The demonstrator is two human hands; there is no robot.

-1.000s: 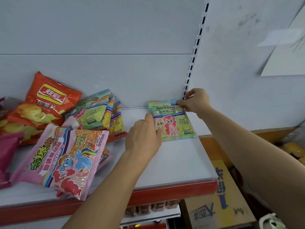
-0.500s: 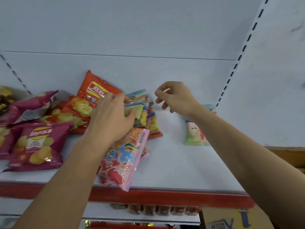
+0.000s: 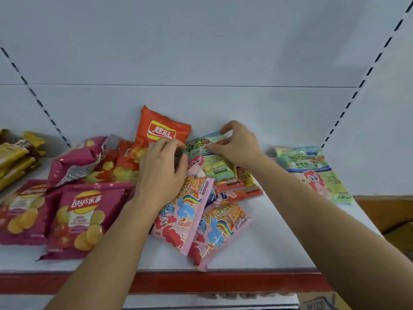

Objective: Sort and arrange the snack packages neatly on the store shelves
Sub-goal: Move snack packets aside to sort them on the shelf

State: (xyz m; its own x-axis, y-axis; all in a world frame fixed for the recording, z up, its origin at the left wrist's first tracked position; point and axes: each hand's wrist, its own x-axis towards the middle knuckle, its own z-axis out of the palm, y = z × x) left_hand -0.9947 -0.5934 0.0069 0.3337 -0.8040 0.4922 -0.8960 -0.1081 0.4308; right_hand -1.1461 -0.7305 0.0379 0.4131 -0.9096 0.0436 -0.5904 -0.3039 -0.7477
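At frame centre, my right hand (image 3: 238, 145) pinched the top edge of the green pony snack packet (image 3: 212, 163); my left hand (image 3: 162, 173) gripped its left side, its long axis running toward the back wall.

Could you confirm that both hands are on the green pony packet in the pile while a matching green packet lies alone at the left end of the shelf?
Not quite. In the head view, the left hand and right hand do hold the green pony packet in the pile, but the matching green packet lies alone at the right end of the shelf, not the left.
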